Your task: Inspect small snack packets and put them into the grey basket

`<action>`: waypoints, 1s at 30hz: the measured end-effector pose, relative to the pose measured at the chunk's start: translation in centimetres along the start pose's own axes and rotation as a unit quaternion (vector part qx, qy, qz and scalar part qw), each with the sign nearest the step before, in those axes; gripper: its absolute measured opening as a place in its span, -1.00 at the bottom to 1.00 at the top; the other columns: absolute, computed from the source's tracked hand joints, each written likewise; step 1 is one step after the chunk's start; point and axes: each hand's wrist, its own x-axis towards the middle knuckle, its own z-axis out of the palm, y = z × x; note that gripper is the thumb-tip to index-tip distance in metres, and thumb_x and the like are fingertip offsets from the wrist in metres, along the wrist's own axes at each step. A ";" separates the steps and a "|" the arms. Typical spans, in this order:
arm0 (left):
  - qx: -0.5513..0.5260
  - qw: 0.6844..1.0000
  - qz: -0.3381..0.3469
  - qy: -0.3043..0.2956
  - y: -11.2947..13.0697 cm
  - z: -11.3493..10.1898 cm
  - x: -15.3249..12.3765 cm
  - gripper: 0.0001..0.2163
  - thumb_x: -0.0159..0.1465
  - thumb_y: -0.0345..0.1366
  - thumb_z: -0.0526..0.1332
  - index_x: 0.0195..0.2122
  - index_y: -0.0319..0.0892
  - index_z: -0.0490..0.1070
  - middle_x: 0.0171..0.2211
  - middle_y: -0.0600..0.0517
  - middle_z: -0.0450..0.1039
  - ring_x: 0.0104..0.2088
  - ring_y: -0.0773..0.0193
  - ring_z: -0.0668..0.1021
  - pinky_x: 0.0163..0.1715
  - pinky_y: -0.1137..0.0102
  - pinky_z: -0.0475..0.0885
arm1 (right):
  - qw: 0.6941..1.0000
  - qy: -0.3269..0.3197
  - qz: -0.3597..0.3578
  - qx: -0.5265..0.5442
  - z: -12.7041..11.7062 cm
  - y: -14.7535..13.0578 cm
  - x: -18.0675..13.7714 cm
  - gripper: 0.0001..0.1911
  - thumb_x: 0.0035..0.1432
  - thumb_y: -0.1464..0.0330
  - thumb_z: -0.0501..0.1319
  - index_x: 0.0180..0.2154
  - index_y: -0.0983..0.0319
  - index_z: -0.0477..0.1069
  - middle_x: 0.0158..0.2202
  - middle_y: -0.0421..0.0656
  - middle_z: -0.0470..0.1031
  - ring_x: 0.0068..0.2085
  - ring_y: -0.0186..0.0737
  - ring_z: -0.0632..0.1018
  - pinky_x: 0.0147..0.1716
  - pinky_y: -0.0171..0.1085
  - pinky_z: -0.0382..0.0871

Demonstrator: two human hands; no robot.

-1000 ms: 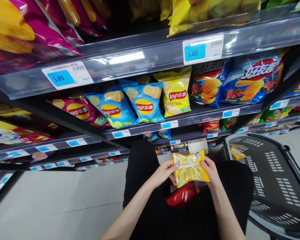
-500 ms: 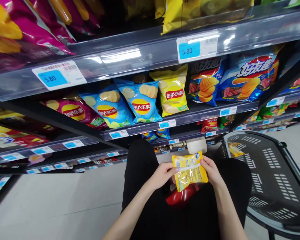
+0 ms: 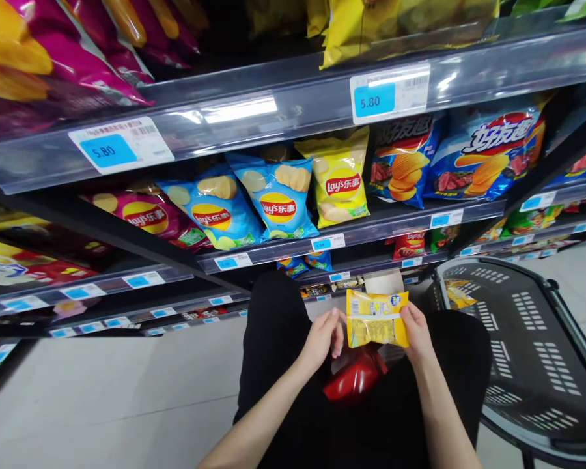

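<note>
A small yellow snack bag (image 3: pixel 377 329) is pinched at its right edge by my right hand (image 3: pixel 416 331), thumb in front. Its printed back, with a barcode and a pale seam strip, faces me. Just off the bag's left edge, my left hand (image 3: pixel 322 339) has loosely curled fingers with nothing visible in them; a fingertip comes close to the edge, and I cannot tell whether it touches. Below the bag, a shiny red package (image 3: pixel 354 378) lies between my black-clad legs, partly hidden.
Chip bags fill the shelves ahead, including a yellow Lay's bag (image 3: pixel 342 179) and blue Lay's bags (image 3: pixel 280 198). A price-tagged shelf edge (image 3: pixel 293 107) juts out above. A dark shopping basket (image 3: pixel 512 384) with a yellow packet (image 3: pixel 459 296) stands at my right.
My left hand has come off the bag's left edge and its fingers have curled. The bag, in my right hand, has shifted slightly up and right and become more level.
</note>
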 end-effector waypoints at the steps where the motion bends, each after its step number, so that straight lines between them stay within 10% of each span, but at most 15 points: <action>1: -0.005 0.999 -0.033 -0.004 -0.1 -0.2 0.2 -0.45 0.15 0.24 0.06 -0.31 -0.24 0.37 -0.84 0.18 0.26 -0.85 0.41 0.28 -0.83 0.56 0.14 | 1.000 -0.001 -0.010 -0.013 -0.2 0.0 0.0 -0.54 -0.09 -0.06 0.30 -0.56 0.23 0.44 -0.64 -0.19 0.45 -0.62 -0.28 0.43 -0.61 -0.32 0.31; 8: -0.039 0.985 -0.169 -0.008 -0.9 -1.7 1.6 -0.64 0.13 -0.07 0.27 -0.35 -0.37 0.44 -0.54 -0.20 0.56 -0.52 0.08 0.62 -0.58 0.32 0.52 | 0.987 -0.055 -0.068 -0.138 -0.8 -0.7 -0.3 -0.88 -0.21 0.35 0.43 -0.64 0.21 0.54 -0.70 -0.25 0.35 -0.59 -0.34 0.32 -0.58 -0.36 0.20; 16: -0.037 0.994 0.007 0.105 -0.5 -3.3 2.5 -0.37 -0.12 -0.37 0.45 0.04 -0.21 0.37 -0.54 0.07 0.58 -0.47 0.22 0.61 -0.44 0.43 0.48 | 0.983 -0.086 -0.044 -0.156 0.1 -0.2 0.2 -0.78 -0.02 0.29 0.31 -0.27 0.18 0.61 -0.30 -0.09 0.61 -0.32 -0.13 0.56 -0.31 -0.22 0.43; 23: -0.015 0.990 0.081 0.114 -0.5 -2.1 2.3 -0.77 -0.14 -0.28 0.46 -0.50 -0.25 0.49 -0.57 0.03 0.57 -0.51 0.22 0.60 -0.43 0.43 0.44 | 0.994 0.010 -0.039 -0.106 1.1 1.4 0.8 -0.64 -0.12 0.14 0.39 -0.30 0.21 0.49 -0.51 -0.17 0.56 -0.43 -0.17 0.58 -0.36 -0.21 0.49; 30: 0.006 0.976 0.137 0.167 0.4 -1.8 1.8 -0.84 -0.05 -0.27 0.41 -0.53 -0.23 0.50 -0.57 0.06 0.57 -0.50 0.29 0.57 -0.42 0.47 0.41 | 0.992 0.046 -0.025 -0.115 1.8 1.0 0.5 -0.71 -0.13 0.16 0.39 -0.44 0.26 0.54 -0.51 -0.10 0.59 -0.45 -0.13 0.58 -0.42 -0.21 0.48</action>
